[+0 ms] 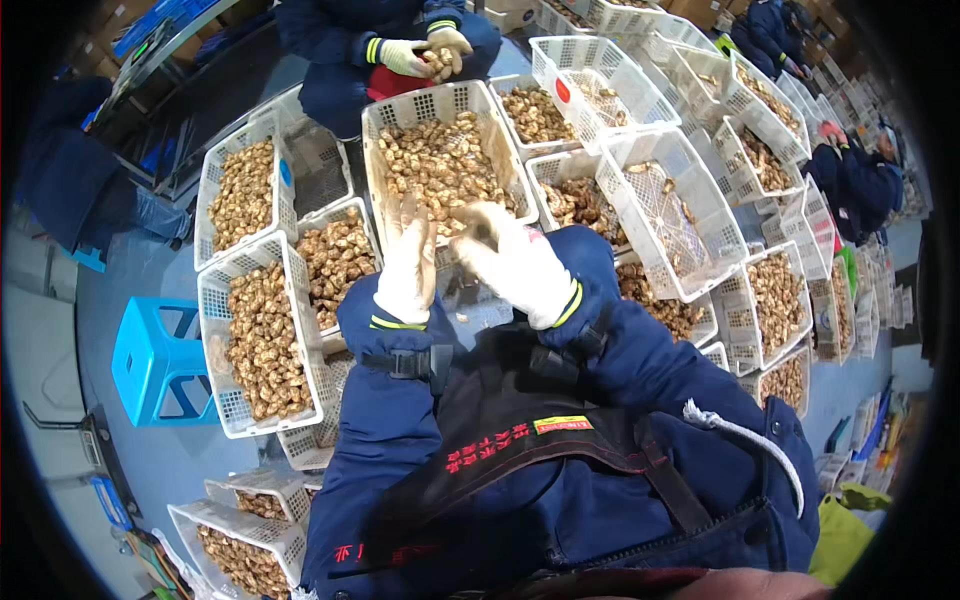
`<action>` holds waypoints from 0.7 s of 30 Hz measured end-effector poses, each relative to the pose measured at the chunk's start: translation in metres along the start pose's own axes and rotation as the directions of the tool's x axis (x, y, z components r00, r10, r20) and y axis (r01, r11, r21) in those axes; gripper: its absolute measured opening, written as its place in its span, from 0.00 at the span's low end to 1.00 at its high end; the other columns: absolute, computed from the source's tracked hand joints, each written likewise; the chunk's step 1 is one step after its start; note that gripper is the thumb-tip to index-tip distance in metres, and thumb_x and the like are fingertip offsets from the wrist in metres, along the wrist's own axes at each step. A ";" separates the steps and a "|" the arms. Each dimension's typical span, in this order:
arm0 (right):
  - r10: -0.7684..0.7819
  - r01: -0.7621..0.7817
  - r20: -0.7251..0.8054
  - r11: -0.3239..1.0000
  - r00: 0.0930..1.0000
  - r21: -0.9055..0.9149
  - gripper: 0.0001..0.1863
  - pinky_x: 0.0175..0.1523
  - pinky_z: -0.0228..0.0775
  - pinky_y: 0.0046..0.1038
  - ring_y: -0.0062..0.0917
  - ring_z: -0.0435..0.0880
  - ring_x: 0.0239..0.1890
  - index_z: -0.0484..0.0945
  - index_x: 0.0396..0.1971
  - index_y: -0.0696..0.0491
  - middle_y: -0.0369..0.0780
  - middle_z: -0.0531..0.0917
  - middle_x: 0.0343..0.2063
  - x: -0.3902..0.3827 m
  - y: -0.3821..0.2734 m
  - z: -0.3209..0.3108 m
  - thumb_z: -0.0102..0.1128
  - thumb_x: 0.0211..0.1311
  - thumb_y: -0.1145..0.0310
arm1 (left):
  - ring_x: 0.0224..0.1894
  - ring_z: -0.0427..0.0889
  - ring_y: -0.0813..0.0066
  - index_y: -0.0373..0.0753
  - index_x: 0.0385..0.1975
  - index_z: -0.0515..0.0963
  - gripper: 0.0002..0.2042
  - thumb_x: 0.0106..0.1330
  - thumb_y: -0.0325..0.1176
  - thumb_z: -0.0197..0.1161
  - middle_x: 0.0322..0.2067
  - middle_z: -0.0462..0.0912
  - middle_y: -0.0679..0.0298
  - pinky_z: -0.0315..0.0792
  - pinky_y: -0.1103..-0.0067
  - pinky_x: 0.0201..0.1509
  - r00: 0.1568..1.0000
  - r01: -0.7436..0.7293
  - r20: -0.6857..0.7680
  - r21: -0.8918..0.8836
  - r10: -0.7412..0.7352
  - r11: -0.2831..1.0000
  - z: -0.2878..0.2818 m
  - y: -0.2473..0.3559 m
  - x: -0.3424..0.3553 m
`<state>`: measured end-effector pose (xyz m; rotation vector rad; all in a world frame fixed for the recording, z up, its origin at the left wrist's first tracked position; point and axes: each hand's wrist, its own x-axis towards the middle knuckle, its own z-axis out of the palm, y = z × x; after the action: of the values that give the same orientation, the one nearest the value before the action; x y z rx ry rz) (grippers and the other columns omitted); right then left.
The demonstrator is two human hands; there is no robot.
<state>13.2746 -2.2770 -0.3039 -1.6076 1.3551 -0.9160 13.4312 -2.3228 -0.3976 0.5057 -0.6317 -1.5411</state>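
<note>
A white plastic crate (376, 130) of knobbly brown tubers (440, 165) stands right in front of me. My left hand (408, 265), in a white glove with soiled fingers, is over its near edge, fingers stretched toward the tubers. Close by on the right, my right hand (515, 262), gloved alike, has its thumb and fingers apart. Neither glove shows anything held, though the left palm is partly turned away. Across the crate, a person's gloved hands (430, 58) hold a few tubers.
Tuber-filled crates (262, 335) stand on my left. On my right, a nearly empty crate (670, 215) rests on fuller ones, with more stacks beyond. A blue stool (150, 350) stands at the far left. Other people (850, 185) sit among crates at the right.
</note>
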 end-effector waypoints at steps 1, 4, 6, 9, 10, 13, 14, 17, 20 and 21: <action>0.061 -0.061 0.012 0.998 0.998 0.027 0.24 0.41 0.72 0.27 0.29 0.83 0.34 0.70 0.50 0.54 0.43 0.82 0.32 0.004 0.003 -0.003 0.55 0.58 0.55 | 0.69 0.47 0.59 0.45 0.68 0.41 0.36 0.64 0.31 0.56 0.67 0.43 0.53 0.49 0.69 0.69 1.000 0.005 0.026 0.083 -0.007 0.997 0.006 -0.003 -0.003; -0.046 0.048 0.018 0.994 0.999 -0.095 0.22 0.42 0.71 0.28 0.31 0.82 0.36 0.74 0.44 0.54 0.44 0.82 0.32 0.011 0.017 -0.001 0.54 0.59 0.52 | 0.69 0.45 0.58 0.41 0.68 0.40 0.40 0.61 0.32 0.60 0.67 0.42 0.50 0.49 0.70 0.69 0.985 -0.015 0.172 0.149 -0.011 0.989 0.022 -0.009 -0.012; -0.004 0.018 0.118 0.993 0.993 -0.116 0.18 0.41 0.71 0.29 0.33 0.81 0.36 0.76 0.39 0.55 0.44 0.82 0.32 0.015 0.021 -0.003 0.52 0.60 0.55 | 0.69 0.45 0.57 0.39 0.67 0.40 0.42 0.59 0.36 0.63 0.67 0.43 0.49 0.49 0.70 0.69 0.991 -0.054 0.130 0.368 0.006 0.928 0.020 -0.018 -0.007; -0.065 0.068 0.028 0.993 0.997 -0.092 0.16 0.40 0.70 0.30 0.34 0.81 0.35 0.77 0.36 0.56 0.45 0.81 0.31 0.008 0.017 -0.006 0.51 0.60 0.58 | 0.66 0.54 0.60 0.34 0.67 0.41 0.44 0.58 0.43 0.63 0.66 0.50 0.50 0.54 0.72 0.66 0.980 0.031 0.186 0.228 -0.075 0.973 0.022 -0.023 -0.013; 0.010 -0.011 -0.012 0.997 1.000 -0.082 0.16 0.39 0.70 0.29 0.33 0.81 0.34 0.76 0.36 0.56 0.44 0.80 0.30 0.010 0.019 -0.010 0.51 0.60 0.58 | 0.66 0.56 0.63 0.34 0.67 0.42 0.39 0.62 0.39 0.59 0.65 0.53 0.51 0.55 0.73 0.66 0.967 0.055 0.224 0.280 -0.121 0.958 0.022 -0.020 -0.010; 0.030 -0.038 -0.054 0.988 0.998 -0.148 0.15 0.38 0.71 0.29 0.32 0.81 0.33 0.77 0.35 0.55 0.43 0.80 0.29 0.008 0.010 -0.015 0.51 0.60 0.58 | 0.62 0.61 0.68 0.34 0.67 0.41 0.35 0.67 0.37 0.54 0.62 0.59 0.54 0.58 0.75 0.63 0.971 0.174 0.062 0.475 -0.230 0.863 0.031 -0.013 -0.013; 0.028 -0.037 -0.064 0.989 0.998 -0.142 0.14 0.38 0.70 0.29 0.32 0.81 0.33 0.77 0.35 0.54 0.43 0.80 0.29 0.008 0.007 -0.013 0.51 0.60 0.58 | 0.59 0.65 0.70 0.35 0.66 0.45 0.32 0.68 0.36 0.52 0.59 0.63 0.57 0.62 0.75 0.60 0.949 0.193 0.089 0.599 -0.304 0.777 0.017 -0.013 -0.012; 0.046 -0.045 -0.009 0.997 0.999 0.062 0.15 0.41 0.71 0.28 0.30 0.81 0.37 0.75 0.40 0.54 0.43 0.81 0.32 0.012 0.020 0.000 0.52 0.61 0.59 | 0.40 0.74 0.74 0.42 0.61 0.57 0.22 0.70 0.42 0.46 0.41 0.74 0.65 0.71 0.77 0.42 0.924 0.380 0.057 -0.060 -0.377 0.923 0.027 -0.032 -0.019; -0.006 0.030 -0.104 0.974 0.995 0.225 0.18 0.45 0.72 0.27 0.29 0.81 0.40 0.72 0.47 0.55 0.43 0.81 0.37 0.016 0.038 0.005 0.53 0.60 0.60 | 0.31 0.75 0.75 0.45 0.57 0.61 0.22 0.69 0.49 0.46 0.33 0.74 0.67 0.72 0.77 0.34 0.860 0.498 -0.048 -0.142 -0.508 0.856 0.053 -0.020 -0.015; 0.071 -0.060 -0.086 0.991 0.994 0.123 0.20 0.47 0.71 0.27 0.30 0.81 0.40 0.71 0.49 0.55 0.43 0.81 0.38 0.011 0.029 -0.005 0.54 0.59 0.60 | 0.31 0.76 0.74 0.46 0.54 0.63 0.22 0.68 0.53 0.44 0.32 0.74 0.67 0.73 0.74 0.36 0.825 0.544 -0.069 -0.171 -0.561 0.821 0.053 -0.020 -0.009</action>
<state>13.2608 -2.2912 -0.3284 -1.4377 1.3790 -1.0220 13.3820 -2.3084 -0.3717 0.7052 -0.2805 -2.0741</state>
